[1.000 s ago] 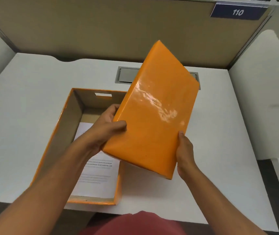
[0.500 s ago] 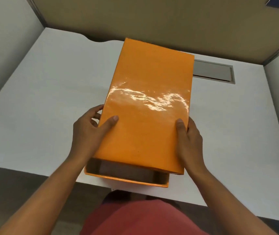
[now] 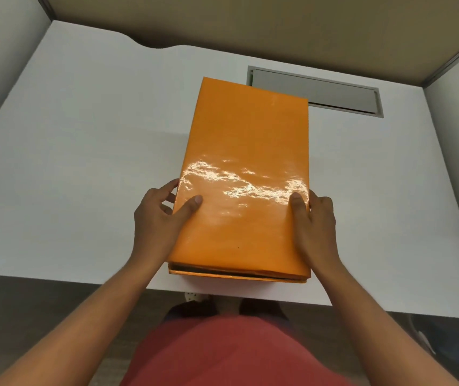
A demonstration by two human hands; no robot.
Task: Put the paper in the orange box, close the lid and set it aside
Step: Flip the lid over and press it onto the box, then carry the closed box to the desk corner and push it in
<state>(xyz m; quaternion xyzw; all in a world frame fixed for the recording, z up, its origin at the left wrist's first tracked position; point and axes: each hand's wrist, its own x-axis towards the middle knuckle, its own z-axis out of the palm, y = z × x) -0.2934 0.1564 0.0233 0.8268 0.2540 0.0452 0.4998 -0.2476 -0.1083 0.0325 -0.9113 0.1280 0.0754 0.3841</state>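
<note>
Soft overhead light is being reflected as white glare on the glossy orange rectangular lid [image 3: 246,174]; straight edges are being bowed outward.

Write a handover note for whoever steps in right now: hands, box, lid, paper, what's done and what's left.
Left hand: gripping the lid's left edge, thumb on top.
Right hand: gripping the lid's right edge, thumb on top.
Orange lid: over the orange box at the near edge of the white desk; a dark gap shows at the near end, so it is not fully seated.
Paper: not visible, covered by the lid.
Left: press the lid down flush, then set the box aside.
</note>
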